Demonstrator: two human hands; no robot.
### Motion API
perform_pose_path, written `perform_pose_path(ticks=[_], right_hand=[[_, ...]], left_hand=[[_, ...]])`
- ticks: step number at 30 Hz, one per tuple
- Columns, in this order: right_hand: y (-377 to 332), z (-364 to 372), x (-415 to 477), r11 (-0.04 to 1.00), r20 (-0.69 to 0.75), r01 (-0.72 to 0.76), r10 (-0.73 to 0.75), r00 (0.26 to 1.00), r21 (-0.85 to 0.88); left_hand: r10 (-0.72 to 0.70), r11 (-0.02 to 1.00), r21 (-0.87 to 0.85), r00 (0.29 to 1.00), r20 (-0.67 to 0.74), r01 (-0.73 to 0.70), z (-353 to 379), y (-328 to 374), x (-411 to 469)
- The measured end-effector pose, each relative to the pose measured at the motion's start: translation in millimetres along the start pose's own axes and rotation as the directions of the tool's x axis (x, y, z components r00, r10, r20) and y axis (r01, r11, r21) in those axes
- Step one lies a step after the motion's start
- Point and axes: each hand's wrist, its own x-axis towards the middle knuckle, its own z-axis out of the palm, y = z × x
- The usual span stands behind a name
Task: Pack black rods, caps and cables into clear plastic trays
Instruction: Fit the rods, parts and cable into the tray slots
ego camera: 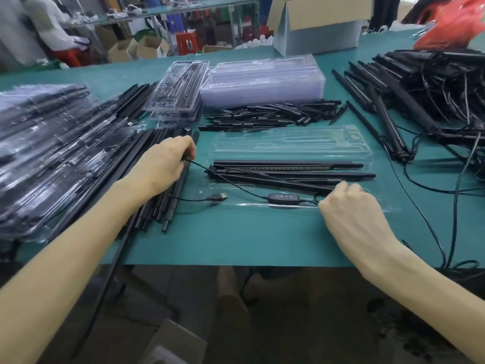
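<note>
**Both hands on the cable over the open tray**

An open clear plastic tray (288, 145) lies at the middle of the green table (236, 240), its lid half towards the top of the frame. Several long black rods (288, 169) lie lengthwise in the near half, one showing a strip of small lights.

A thin black cable (236, 183) runs across these rods. Its inline controller (284, 198) and USB plug (217, 197) rest along the tray's near edge.

The left hand (168, 164), at centre left, pinches the cable between curled fingers just beside the tray's left end, above a row of loose rods (170, 200). The right hand (349, 206), at the tray's lower right corner, is curled into a fist. The cable leads from the controller into its grip.

Above the tray lies a heap of short black caps (262, 115), and beyond it a stack of empty trays (262, 80) with a packed tray (175, 90) to its left.

Packed trays (52, 153) are piled at the left edge. Tangled rods with cables (433, 95) fill the upper right. A cardboard box (320, 22) stands at the top.
</note>
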Motion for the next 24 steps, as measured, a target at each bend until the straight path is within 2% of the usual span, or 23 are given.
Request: perform_pose_path(ticks=[6,8,10,11,13,15,16,21,24], right_hand=[[0,-1,-4,0.997,0.035,-0.032,0.035,0.999,-0.063],[0,-2,-4,0.997,0.045,-0.043,0.046,0.998,-0.059],[-1,-4,-3,0.997,0.061,-0.051,0.054,0.997,-0.051],[-1,-4,-3,0.997,0.071,-0.057,0.060,0.996,-0.050],[1,-4,-4,0.997,0.066,-0.056,0.059,0.996,-0.055],[0,-3,-3,0.998,0.044,-0.041,0.042,0.998,-0.043],[0,-2,-3,0.999,0.035,-0.034,0.035,0.999,-0.036],[1,-6,-3,0.999,0.035,-0.042,0.042,0.999,-0.011],[0,-4,-1,0.999,0.041,-0.036,0.035,0.999,0.017]], left_hand=[[-0.137,0.988,-0.077,0.991,-0.009,0.136,11,4,-5],[-0.125,0.991,-0.047,0.991,-0.043,0.123,10,12,-5],[-0.047,0.999,-0.017,0.993,-0.109,0.045,4,23,-5],[0.003,1.000,-0.026,0.997,-0.073,-0.005,0,30,-7],[0.083,0.992,-0.109,0.983,0.166,-0.066,-4,41,-10],[0.104,0.984,-0.170,0.926,0.362,-0.045,-2,48,-13],[0.093,0.981,-0.192,0.914,0.394,-0.017,-1,48,-15],[0.066,0.965,-0.260,0.927,0.370,0.035,-5,42,-14],[-0.012,0.987,-0.152,0.953,0.303,0.061,-24,28,-10]])
